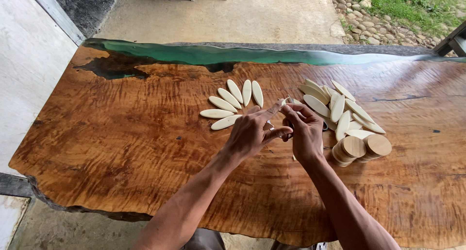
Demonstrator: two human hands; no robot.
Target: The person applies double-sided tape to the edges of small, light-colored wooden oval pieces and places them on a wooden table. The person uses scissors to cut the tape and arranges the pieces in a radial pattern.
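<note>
1. The left hand [250, 131] and the right hand [305, 131] are meeting over the middle of the wooden table [121, 138], fingertips pinching together on one pale oval wooden piece [286, 101]; only its tip is showing between the fingers, so how each hand is gripping it is hard to make out.
2. Both hands are closing around that piece, the left index finger stretching forward to its tip and the right fingers curling in from the other side.
3. Just beyond the left hand, toward the table's far edge, a fan of seven oval pieces [232, 103] is lying flat on the tabletop, the pieces spreading like petals.
4. Beside the right hand, further along the table, a loose pile of oval pieces [342, 109] is lying overlapped.
5. Touching the near side of that pile, a short stack of round wooden discs [361, 147] is leaning on its side.
6. Along the table's far edge a green resin strip [204, 53] is running; past it, a concrete floor [233, 15] and a pebble border [369, 22] are showing.
</note>
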